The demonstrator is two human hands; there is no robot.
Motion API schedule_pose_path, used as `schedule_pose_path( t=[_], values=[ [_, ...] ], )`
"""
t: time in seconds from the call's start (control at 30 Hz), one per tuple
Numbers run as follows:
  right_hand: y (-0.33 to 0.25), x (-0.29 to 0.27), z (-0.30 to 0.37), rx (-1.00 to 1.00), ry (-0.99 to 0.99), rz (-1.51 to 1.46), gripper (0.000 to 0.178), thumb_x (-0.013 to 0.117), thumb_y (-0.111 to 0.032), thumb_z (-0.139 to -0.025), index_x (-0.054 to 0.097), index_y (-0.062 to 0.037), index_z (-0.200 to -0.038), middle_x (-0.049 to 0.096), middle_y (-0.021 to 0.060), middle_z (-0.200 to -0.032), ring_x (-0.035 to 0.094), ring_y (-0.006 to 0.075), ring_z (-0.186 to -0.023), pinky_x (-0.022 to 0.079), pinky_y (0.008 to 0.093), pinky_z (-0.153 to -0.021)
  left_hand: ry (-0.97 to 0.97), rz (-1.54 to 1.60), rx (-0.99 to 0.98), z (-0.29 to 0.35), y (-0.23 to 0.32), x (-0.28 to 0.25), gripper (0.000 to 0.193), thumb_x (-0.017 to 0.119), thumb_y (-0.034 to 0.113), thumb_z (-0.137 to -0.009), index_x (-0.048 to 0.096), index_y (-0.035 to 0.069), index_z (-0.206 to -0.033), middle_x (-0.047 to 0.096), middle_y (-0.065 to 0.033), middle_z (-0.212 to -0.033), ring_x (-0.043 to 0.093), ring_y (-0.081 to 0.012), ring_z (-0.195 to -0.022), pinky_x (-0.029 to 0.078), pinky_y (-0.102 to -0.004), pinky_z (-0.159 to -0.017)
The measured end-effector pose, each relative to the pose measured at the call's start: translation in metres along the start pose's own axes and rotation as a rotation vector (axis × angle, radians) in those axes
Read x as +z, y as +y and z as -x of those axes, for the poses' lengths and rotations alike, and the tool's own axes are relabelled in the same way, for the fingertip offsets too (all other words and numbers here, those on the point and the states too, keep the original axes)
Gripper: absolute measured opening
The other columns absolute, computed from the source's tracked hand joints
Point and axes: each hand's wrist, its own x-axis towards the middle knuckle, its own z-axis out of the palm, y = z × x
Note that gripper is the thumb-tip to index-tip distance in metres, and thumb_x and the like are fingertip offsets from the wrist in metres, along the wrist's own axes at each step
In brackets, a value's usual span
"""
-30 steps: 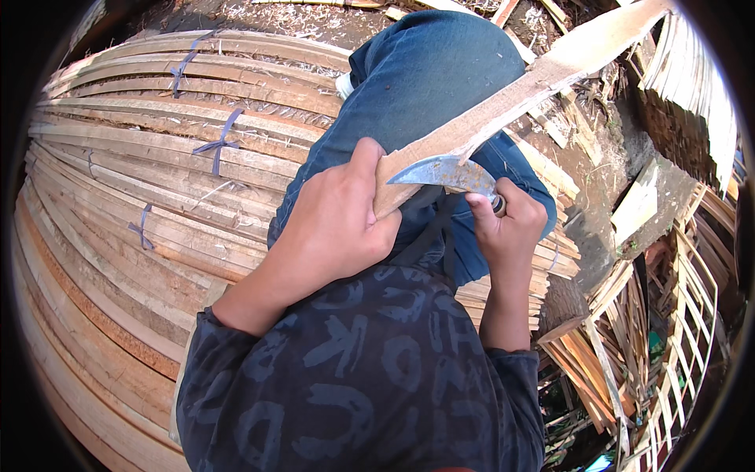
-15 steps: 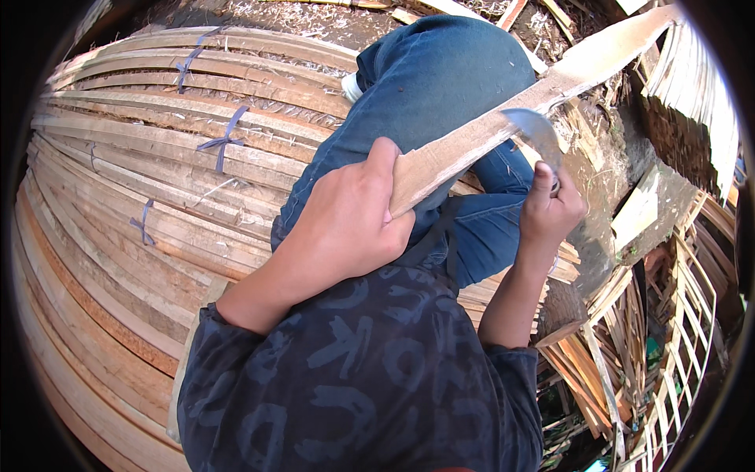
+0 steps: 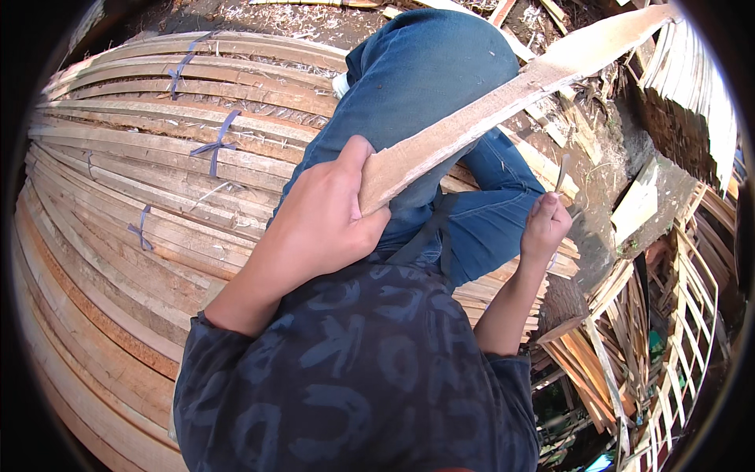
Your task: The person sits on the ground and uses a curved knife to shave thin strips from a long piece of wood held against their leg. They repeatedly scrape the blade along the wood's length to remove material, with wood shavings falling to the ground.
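My left hand [image 3: 322, 211] is wrapped round the near end of a long, pale wooden slat [image 3: 464, 126], thumb on top. The slat slants up to the far right across my raised knee in blue jeans [image 3: 432, 75], and its far end lies near a pile of pale strips. To the right of the slat, apart from it, my right hand [image 3: 546, 228] is closed on a small curved-blade knife [image 3: 563, 171]. The blade points up and shows nearly edge-on; the handle is hidden in my fist.
Long wooden strips [image 3: 118, 228] in bundles tied with bluish cords [image 3: 215, 145] spread over the left side. A stack of pale strips [image 3: 692, 102] stands at the far right. Below it lie a flat offcut [image 3: 638, 206], more loose strips [image 3: 582, 374] and a lattice-like row of slats [image 3: 684, 338].
The knife has come away from the slat's edge, my right hand drawing down and slightly left, its blade turned edge-on. My left hand and the slat's near end have shifted left.
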Motion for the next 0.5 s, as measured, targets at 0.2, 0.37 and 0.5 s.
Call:
schedule_pose_path(
  t=[0.2,0.37,0.5],
  values=[
    [-0.053,0.052,0.020,-0.181,-0.218,-0.029,0.054,0.065,-0.047,-0.090,0.050,-0.0005,-0.066,0.034,0.0028,-0.049,0.033,0.0114,-0.048,0.028,0.0284,-0.044,-0.034,-0.120,-0.081,0.005,0.015,-0.008,0.039,0.068,0.025,-0.084,0.042,0.000,-0.099,0.055,-0.0230,-0.072,0.058,-0.0431,-0.068,0.043,-0.0455,-0.061],
    [-0.088,0.047,0.017,-0.289,-0.321,0.134,0.048,0.070,-0.042,-0.086,0.052,-0.0016,-0.066,0.036,0.0063,-0.048,0.037,0.0155,-0.042,0.031,0.0295,-0.043,0.179,-0.312,0.137,0.009,0.006,0.011,0.038,0.066,0.024,-0.086,0.043,-0.002,-0.102,0.058,-0.0259,-0.081,0.059,-0.0453,-0.077,0.044,-0.0501,-0.064],
    [-0.102,0.054,0.017,-0.355,-0.315,0.239,0.046,0.072,-0.041,-0.084,0.054,-0.0030,-0.066,0.041,0.0074,-0.048,0.044,0.0201,-0.042,0.034,0.0318,-0.043,0.275,-0.336,0.134,0.010,0.000,0.020,0.038,0.067,0.024,-0.085,0.045,-0.002,-0.101,0.058,-0.0261,-0.085,0.059,-0.0447,-0.080,0.046,-0.0499,-0.064]
  ],
)
